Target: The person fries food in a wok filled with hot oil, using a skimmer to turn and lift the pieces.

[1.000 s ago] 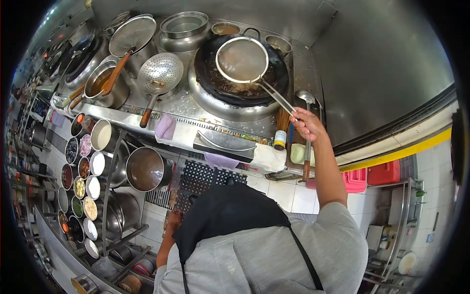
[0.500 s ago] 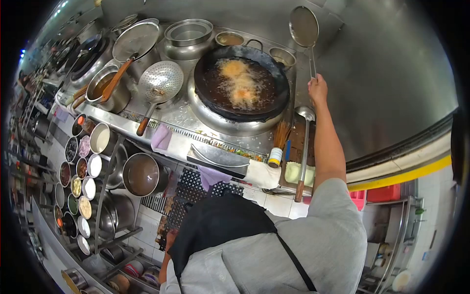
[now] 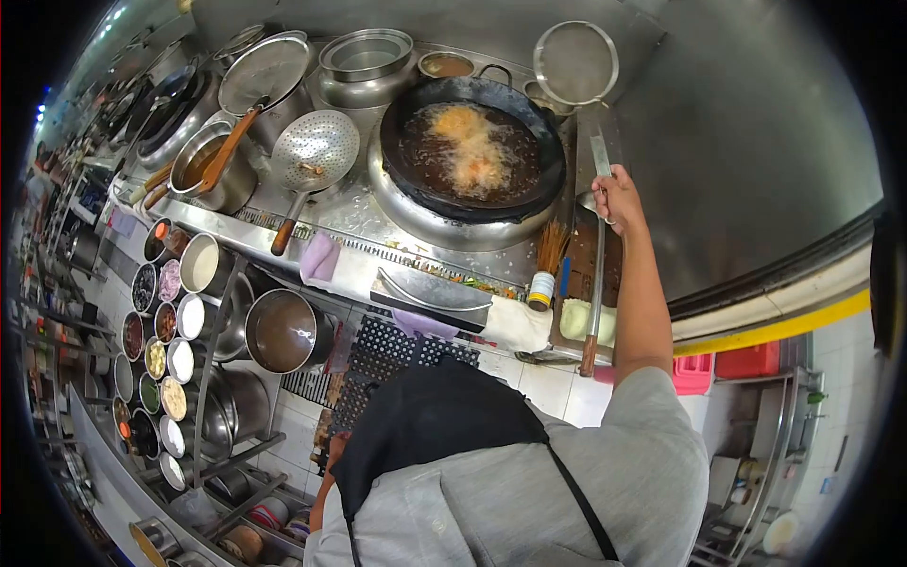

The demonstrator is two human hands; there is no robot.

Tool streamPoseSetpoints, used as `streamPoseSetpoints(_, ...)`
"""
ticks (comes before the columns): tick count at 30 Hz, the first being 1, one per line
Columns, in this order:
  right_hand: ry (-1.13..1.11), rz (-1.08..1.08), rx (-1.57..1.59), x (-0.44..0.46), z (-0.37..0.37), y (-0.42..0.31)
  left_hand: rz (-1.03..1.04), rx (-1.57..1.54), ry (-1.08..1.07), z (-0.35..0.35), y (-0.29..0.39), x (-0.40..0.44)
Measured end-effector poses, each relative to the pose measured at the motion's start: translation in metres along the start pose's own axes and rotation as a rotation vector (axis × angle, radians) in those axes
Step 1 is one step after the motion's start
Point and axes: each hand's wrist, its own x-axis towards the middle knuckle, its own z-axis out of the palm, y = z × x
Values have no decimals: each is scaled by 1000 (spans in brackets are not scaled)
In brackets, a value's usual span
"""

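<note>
My right hand [image 3: 620, 200] grips the flat metal handle of a round fine-mesh skimmer [image 3: 576, 64]. Its mesh head hovers at the back right, beyond the wok's rim. Golden food pieces [image 3: 470, 151] fry in bubbling dark oil inside the black wok [image 3: 402, 175], which rests on a steel burner ring. Below my right hand, a long-handled ladle [image 3: 596, 302] lies along the stove's right side. My left hand [image 3: 336, 452] hangs low beside my body, mostly hidden by the black apron; its fingers cannot be made out.
Left of the wok lies a perforated strainer [image 3: 316, 151] with a wooden handle. A steel pot [image 3: 225, 184] and a large mesh strainer [image 3: 269, 74] stand further left. Several ingredient containers [image 3: 181, 359] fill the left rack. A bamboo brush [image 3: 553, 248] stands near the front edge.
The skimmer has come slightly left and down, and its mesh now faces the camera more fully. My right hand has lowered a little. The food still bubbles in the wok.
</note>
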Motion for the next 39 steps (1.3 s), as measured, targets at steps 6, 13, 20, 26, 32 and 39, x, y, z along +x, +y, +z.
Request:
streamPoseSetpoints(6,-76,-10,-196,-27,21,3,-124,-158,-35,-48,126,-8)
streamPoseSetpoints(13,15,-483,-760,27,65,53,-170,-444,-103,-55,69,30)
streamPoseSetpoints(20,-62,-337,-889,18,115,35,-85,427,14,-67,84,-21)
streamPoseSetpoints(26,-165,-62,-493,-16,106,2,178,184,15,-67,-21,-19)
streamPoseSetpoints(32,-35,-120,-512,-79,91,-32,268,177,-11,-68,-53,26)
streamPoseSetpoints(39,-57,34,-463,-179,64,-64,-89,-372,-116,-81,33,38)
